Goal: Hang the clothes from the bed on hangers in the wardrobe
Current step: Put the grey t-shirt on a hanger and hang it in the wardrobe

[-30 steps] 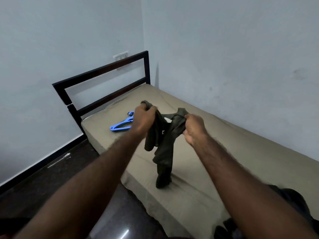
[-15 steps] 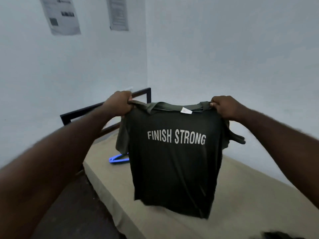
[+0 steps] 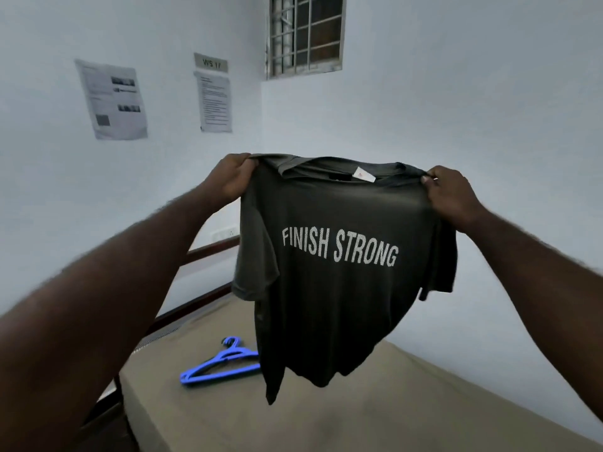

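Note:
A dark olive T-shirt (image 3: 332, 305) printed with "FINISH STRONG" hangs spread out in the air above the bed. My left hand (image 3: 230, 179) grips its left shoulder and my right hand (image 3: 452, 197) pinches its right shoulder, both raised at chest height. A white label shows at the collar. Blue plastic hangers (image 3: 222, 363) lie on the bed (image 3: 408, 412) below, partly hidden behind the shirt's hem. No wardrobe is in view.
The bed has a beige sheet and a dark headboard rail (image 3: 208, 249) against the left wall. Two paper notices (image 3: 111, 99) hang on that wall, and a barred window (image 3: 305, 34) sits high in the corner. White walls close in on both sides.
The bunched shirt was shaken open and lifted off the bed. My hands spread apart and rose, and my view tilted up toward the wall and window.

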